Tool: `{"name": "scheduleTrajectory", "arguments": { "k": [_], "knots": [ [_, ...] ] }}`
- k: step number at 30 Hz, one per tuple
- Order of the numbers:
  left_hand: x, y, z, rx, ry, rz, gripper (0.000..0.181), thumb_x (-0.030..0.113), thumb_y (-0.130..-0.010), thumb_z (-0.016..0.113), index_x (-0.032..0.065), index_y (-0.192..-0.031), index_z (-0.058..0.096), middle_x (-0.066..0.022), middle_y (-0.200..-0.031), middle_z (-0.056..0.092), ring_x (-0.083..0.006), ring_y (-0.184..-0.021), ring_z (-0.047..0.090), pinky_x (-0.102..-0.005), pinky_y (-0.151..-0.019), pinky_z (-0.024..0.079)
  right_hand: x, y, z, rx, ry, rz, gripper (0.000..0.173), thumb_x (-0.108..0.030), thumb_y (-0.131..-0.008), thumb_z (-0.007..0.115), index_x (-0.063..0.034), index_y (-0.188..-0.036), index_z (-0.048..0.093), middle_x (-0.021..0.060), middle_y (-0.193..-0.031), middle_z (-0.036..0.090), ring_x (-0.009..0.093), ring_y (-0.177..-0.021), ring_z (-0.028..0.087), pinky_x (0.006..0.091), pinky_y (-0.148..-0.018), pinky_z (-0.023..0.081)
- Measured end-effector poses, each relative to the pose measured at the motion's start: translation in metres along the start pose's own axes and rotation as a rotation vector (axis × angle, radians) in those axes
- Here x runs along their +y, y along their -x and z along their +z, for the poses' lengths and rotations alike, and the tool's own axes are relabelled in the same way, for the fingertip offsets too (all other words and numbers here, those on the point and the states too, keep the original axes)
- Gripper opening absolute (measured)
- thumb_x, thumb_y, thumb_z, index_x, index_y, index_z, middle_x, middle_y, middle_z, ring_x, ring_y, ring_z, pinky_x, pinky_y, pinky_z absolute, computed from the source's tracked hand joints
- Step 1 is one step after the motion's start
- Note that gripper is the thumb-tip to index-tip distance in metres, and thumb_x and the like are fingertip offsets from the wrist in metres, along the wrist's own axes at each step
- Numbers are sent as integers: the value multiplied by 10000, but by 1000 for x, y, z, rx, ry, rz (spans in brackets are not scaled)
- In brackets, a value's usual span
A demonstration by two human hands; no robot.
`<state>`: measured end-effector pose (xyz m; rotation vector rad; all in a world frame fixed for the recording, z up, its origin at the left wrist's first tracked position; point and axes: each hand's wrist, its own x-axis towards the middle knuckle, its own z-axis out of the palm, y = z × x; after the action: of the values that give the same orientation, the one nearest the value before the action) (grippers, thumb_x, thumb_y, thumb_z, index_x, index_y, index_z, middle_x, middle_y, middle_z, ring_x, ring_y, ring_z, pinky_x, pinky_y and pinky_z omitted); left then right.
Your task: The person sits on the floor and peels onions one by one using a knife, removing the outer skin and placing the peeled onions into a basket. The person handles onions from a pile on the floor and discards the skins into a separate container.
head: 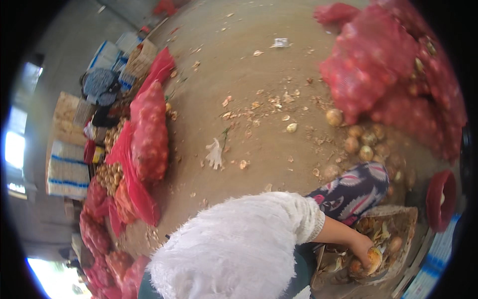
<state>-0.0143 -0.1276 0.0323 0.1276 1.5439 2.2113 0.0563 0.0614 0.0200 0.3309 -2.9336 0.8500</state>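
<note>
My left hand (363,251) reaches down into a shallow, worn open box (413,233) at the lower right. Its fingers are closed around a yellow onion (375,259). Another onion (356,267) lies against that hand, and one more onion (395,244) sits farther along in the box among loose dry skins (381,234). A fuzzy white sleeve (239,239) covers my shoulder and upper arm and fills the bottom middle. Beside the box is my knee in dark patterned trousers (351,192). My right hand is out of view.
Loose onions (368,140) lie by full red mesh sacks (369,63) at the upper right. A red tub (440,202) stands beyond the box. Leftward are a full mesh sack (149,130), an onion pile (109,177), stacked cartons (69,170) and a person in blue-grey (100,85). Skins litter the floor.
</note>
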Motion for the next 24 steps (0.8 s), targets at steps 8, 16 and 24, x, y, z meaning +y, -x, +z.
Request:
{"name": "scheduleTrajectory", "arguments": {
  "k": [8, 16, 24],
  "knots": [
    [-9, -5, 4, 33, 518, 77, 416, 161, -782, 763, 9, -1154, 653, -84, -1024, 695, -178, -961, 651, -335, -849, 516, -16, -19, 8, -90, -47, -13, 510, -315, -903, 644, 24, -1272, 552, 207, -1212, 621, 362, -1012, 653, 428, -850, 543],
    [3, 12, 19, -42, 800, 233, 319, 83, -823, 663, -20, -1123, 627, -114, -1024, 685, -209, -956, 662, -358, -837, 535, 11, -37, -30, -89, -42, 40, 485, -290, -904, 635, 24, -1266, 558, 202, -1203, 622, 351, -1003, 652, 418, -843, 541],
    [2, 16, 11, 216, 444, 75, 432, 116, -741, 768, -36, -1123, 635, -127, -1045, 683, -202, -950, 659, -338, -822, 537, 22, -35, -42, -93, -54, 75, 461, -265, -905, 626, 23, -1260, 563, 198, -1194, 623, 339, -995, 651, 408, -836, 540]
  ]
}}
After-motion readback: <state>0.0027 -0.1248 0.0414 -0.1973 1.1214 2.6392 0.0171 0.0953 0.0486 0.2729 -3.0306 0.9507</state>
